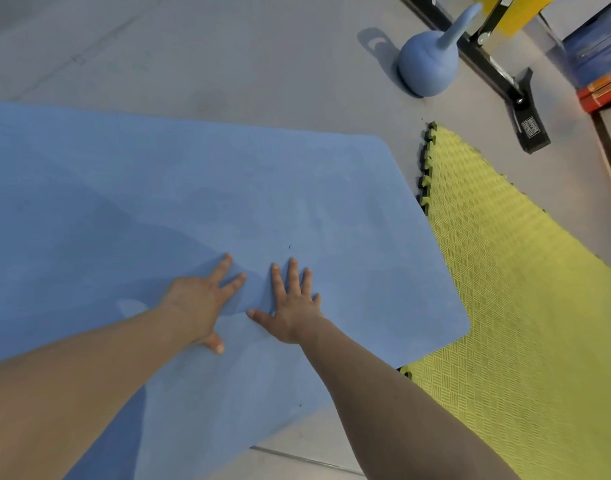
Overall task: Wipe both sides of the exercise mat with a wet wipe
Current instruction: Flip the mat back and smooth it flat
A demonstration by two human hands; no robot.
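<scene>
I see left hand (196,299) and right hand (292,306) flat, fingers spread, pressing the mat (193,188); kettlebell (430,62) at 1 o'clock.

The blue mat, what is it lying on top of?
The blue mat lies on the grey floor, and its right corner overlaps the yellow puzzle mat. Both hands, left hand and right hand, press flat on it. Whatever lies beneath its middle is covered.
</scene>
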